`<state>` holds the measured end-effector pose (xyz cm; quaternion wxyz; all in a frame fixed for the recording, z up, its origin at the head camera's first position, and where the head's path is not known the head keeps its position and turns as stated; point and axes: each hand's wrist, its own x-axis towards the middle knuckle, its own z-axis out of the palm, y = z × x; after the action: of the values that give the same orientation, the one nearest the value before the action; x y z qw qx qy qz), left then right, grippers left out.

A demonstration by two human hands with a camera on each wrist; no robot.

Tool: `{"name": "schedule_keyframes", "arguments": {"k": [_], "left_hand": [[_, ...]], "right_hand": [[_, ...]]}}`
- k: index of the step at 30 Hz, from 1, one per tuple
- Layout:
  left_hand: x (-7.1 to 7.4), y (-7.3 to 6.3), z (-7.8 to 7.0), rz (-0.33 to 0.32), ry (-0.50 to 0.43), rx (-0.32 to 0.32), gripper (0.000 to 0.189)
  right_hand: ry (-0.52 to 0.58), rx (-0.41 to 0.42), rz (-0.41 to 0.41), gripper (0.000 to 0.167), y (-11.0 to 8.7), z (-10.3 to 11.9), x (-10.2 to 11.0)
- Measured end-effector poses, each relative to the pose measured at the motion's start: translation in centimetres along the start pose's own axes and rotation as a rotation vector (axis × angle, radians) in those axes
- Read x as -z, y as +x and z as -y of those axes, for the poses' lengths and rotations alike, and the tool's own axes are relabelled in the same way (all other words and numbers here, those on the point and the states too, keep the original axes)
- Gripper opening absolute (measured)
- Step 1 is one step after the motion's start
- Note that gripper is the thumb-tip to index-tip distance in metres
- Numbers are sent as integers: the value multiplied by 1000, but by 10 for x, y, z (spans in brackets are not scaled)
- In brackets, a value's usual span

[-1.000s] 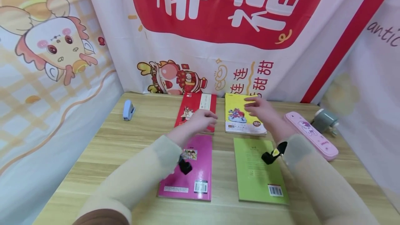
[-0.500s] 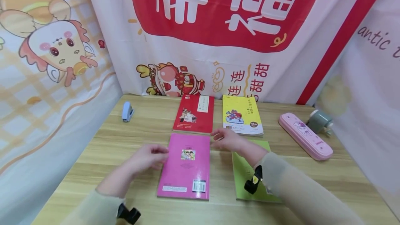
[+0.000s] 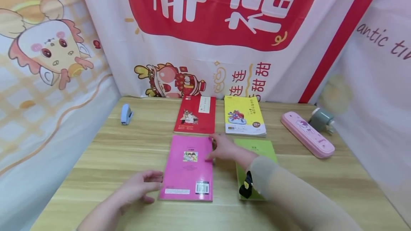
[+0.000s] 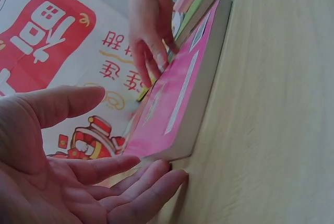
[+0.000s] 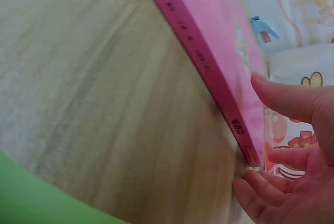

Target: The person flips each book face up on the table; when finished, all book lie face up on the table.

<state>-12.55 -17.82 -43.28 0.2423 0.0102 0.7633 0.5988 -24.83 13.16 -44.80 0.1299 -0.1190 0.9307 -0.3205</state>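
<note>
A pink book [image 3: 189,174] lies flat on the wooden table, back cover up with a barcode and a small picture. At its lower left side is my left hand [image 3: 139,188], fingers loosely extended; the left wrist view shows the fingertips right at the book's corner [image 4: 162,153], thumb spread away. My right hand [image 3: 224,148] reaches to its upper right corner. In the right wrist view, the right thumb [image 5: 276,96] is over the pink cover while the fingers [image 5: 261,187] stretch around the far end of the spine.
Behind it lie a red book [image 3: 196,117] and a yellow book [image 3: 244,115]. A green book [image 3: 257,149] is under the right forearm. Further right are a pink pencil case [image 3: 306,134] and a grey-green device [image 3: 321,118]. A blue stapler [image 3: 126,114] stands at back left.
Both hands have come back from over the red and yellow books to the pink book. The left moved down along its left side; the right moved left to its upper right corner.
</note>
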Motion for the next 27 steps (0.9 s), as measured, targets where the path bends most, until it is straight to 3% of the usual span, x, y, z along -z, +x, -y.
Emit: {"name": "schedule_keyframes", "arguments": {"k": [5, 14, 22, 27], "left_hand": [[-4, -7, 7, 3, -64, 5, 67], [-3, -10, 12, 16, -30, 44, 58], [-16, -1, 8, -177, 100, 58, 40], [-21, -2, 5, -180, 44, 38, 36]], "right_hand": [[-151, -20, 21, 107, 1, 6, -7], [-157, -22, 32, 109, 6, 7, -6], [-128, -37, 33, 109, 6, 6, -6], [-120, -51, 42, 109, 5, 8, -5]]}}
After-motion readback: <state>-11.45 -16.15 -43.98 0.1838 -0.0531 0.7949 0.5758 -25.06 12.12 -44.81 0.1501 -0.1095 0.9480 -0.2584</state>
